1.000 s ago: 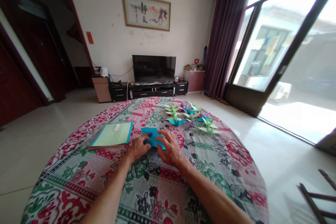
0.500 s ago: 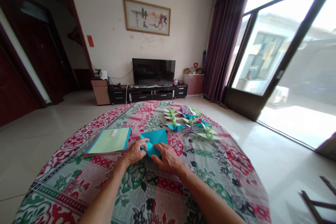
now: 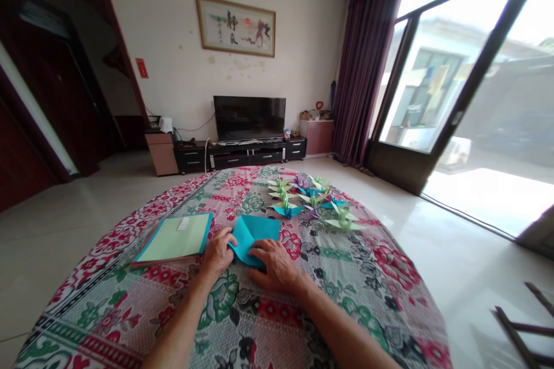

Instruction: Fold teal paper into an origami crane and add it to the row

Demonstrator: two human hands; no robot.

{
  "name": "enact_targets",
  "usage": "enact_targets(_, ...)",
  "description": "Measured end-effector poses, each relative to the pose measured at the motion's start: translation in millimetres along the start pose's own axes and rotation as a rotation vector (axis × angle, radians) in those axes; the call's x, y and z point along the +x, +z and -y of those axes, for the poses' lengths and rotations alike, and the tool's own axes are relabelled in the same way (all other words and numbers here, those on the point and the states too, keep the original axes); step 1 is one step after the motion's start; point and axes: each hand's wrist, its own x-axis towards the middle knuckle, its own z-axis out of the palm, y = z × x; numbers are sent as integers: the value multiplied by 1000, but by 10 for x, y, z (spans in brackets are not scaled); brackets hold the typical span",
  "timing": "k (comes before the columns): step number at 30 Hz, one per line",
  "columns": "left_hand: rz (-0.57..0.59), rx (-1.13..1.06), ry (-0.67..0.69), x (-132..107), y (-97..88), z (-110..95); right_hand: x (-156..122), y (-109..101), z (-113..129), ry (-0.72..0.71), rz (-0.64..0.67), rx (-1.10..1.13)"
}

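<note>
A blue sheet of origami paper (image 3: 259,228) lies on the tablecloth in front of me, with crease lines and its left side bent up. My left hand (image 3: 219,251) has closed its fingers and thumb on the paper's left edge. On the lower right part rests my right hand (image 3: 277,265), fingers bent over the near edge, its thumb low by the cloth. The fingers cover part of the near edge. Left of the hands sits a stack of coloured paper (image 3: 173,239), pale green on top with a blue border and a small white piece on it.
Several folded paper cranes (image 3: 288,209) in green, blue and purple stand together at the table's back right. The round table wears a flowered cloth (image 3: 182,305). Beyond are a television (image 3: 251,118) on a low cabinet and a glass door (image 3: 433,86) at right.
The paper's near left part, earlier folded over under both hands, now lies more opened out. My left hand has shifted left and slightly toward me; the right hand stays close to its place.
</note>
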Motion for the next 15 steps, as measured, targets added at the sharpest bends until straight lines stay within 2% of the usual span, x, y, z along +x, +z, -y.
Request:
enact_targets(9,-46,29,27,-23,19,-31,-4,62,6,50,-23,-31)
enact_targets(15,-114,6,134,-35,-27,-70,-2,53,7,56,-30,0)
